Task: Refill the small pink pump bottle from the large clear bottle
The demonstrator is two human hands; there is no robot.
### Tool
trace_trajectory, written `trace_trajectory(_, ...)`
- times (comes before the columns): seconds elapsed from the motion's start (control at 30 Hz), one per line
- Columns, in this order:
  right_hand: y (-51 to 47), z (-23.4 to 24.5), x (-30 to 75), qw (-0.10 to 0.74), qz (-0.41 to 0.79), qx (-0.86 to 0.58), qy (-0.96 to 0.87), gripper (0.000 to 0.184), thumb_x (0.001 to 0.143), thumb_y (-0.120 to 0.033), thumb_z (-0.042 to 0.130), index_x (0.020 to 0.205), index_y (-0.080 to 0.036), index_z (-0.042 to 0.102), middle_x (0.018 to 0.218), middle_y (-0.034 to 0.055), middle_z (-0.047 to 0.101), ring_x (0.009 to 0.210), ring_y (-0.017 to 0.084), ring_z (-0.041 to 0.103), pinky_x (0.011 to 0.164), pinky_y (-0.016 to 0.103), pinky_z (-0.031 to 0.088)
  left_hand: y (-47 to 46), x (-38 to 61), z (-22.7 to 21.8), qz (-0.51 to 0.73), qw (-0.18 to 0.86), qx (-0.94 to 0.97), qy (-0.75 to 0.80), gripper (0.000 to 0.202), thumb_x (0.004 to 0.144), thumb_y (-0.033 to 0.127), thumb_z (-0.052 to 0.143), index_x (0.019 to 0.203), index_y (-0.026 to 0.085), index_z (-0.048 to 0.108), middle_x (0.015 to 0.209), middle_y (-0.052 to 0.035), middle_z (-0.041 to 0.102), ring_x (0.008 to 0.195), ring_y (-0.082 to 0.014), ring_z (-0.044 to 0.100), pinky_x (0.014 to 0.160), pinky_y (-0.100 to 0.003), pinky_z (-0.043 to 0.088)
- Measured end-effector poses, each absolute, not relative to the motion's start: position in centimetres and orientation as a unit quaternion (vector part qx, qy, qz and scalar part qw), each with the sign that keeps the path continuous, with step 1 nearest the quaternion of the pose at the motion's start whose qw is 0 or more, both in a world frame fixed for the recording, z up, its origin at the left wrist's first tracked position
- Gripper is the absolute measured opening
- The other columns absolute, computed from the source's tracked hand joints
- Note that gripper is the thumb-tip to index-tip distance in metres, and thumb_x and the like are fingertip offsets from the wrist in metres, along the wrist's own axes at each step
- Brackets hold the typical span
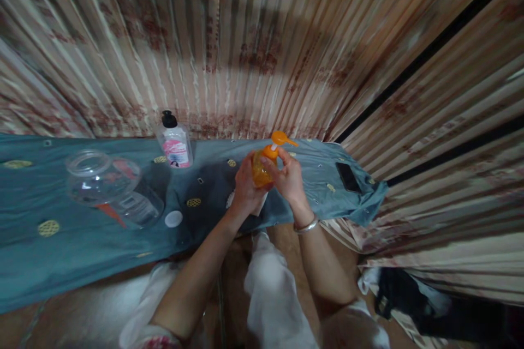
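The orange pump bottle [260, 170] is held up over the blue-green cloth [213, 161], its body wrapped by the curled fingers of the left hand [244, 182], likely to be kept steady, while its top is gripped by the right hand's [290, 177] bent fingers and thumb.

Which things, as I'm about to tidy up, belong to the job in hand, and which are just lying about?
In use:
orange pump bottle, in left hand and right hand

Apparently lying about:
black-topped bottle
clear jar
neighbouring clear container
white disc
black phone
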State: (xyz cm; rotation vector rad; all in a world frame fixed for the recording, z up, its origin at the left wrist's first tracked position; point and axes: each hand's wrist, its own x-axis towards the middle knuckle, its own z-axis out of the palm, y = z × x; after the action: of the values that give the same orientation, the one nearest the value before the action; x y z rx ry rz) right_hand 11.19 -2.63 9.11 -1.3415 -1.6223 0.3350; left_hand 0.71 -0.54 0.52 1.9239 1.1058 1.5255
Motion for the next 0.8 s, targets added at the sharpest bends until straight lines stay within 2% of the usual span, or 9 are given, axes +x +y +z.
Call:
trace_trajectory(0.23,-2.6,8.3,10.1,0.487,0.033,-0.578,-0.653,0.033,0.084,-0.046,0.056,0.102,-0.02,0.064,0.112,0.0095,0.066,0.113,0.024,0.056,0.103,0.041,0.039,-0.5,0.5,0.1,0.562,0.232,0.688,0.395,0.084,0.069,0.031,0.069,0.139,0.02,0.024,0.139,-0.0171,0.046,0.126,-0.0312,0.048,0.103,-0.046,0.04)
trace_trajectory(0.37,-2.6,8.8,10.0,0.478,0.046,-0.584,-0.654,0.037,0.084,-0.048,0.054,0.104,-0.018,0.064,0.105,0.0085,0.069,0.102,0.022,0.061,0.094,0.037,0.045,-0.5,0.2,0.4,0.54,0.264,0.702,0.383,0.095,0.066,0.037,0.073,0.142,0.016,0.02,0.143,-0.0209,0.04,0.131,-0.0331,0.042,0.107,-0.047,0.036)
trace_trajectory(0.47,-2.7,9.3,10.2,0.477,0.074,-0.596,-0.642,0.038,0.083,-0.049,0.055,0.101,-0.018,0.066,0.099,0.0065,0.071,0.091,0.021,0.063,0.086,0.033,0.048,-0.8,-0.3,0.4,0.525,0.289,0.705,0.379,0.108,0.061,0.044,0.076,0.144,0.015,0.013,0.149,-0.0236,0.029,0.138,-0.0354,0.031,0.11,-0.05,0.03)
trace_trajectory(0.57,-2.5,9.4,10.5,0.489,0.097,-0.6,-0.626,0.038,0.08,-0.05,0.057,0.097,-0.018,0.067,0.095,0.0052,0.071,0.086,0.02,0.064,0.081,0.032,0.049,-1.5,-1.2,-0.4,0.508,0.305,0.691,0.415,0.108,0.061,0.044,0.077,0.145,0.015,0.016,0.151,-0.0232,0.026,0.141,-0.0363,0.022,0.113,-0.053,0.022)
trace_trajectory(0.8,-0.5,10.4,11.0,0.507,0.093,-0.606,-0.606,0.042,0.076,-0.053,0.06,0.094,-0.016,0.07,0.088,0.0058,0.073,0.079,0.02,0.065,0.076,0.031,0.049,-3.4,-3.3,-2.3,0.482,0.316,0.693,0.434,0.096,0.065,0.04,0.075,0.143,0.015,0.024,0.148,-0.0217,0.032,0.139,-0.0361,0.028,0.113,-0.055,0.023)
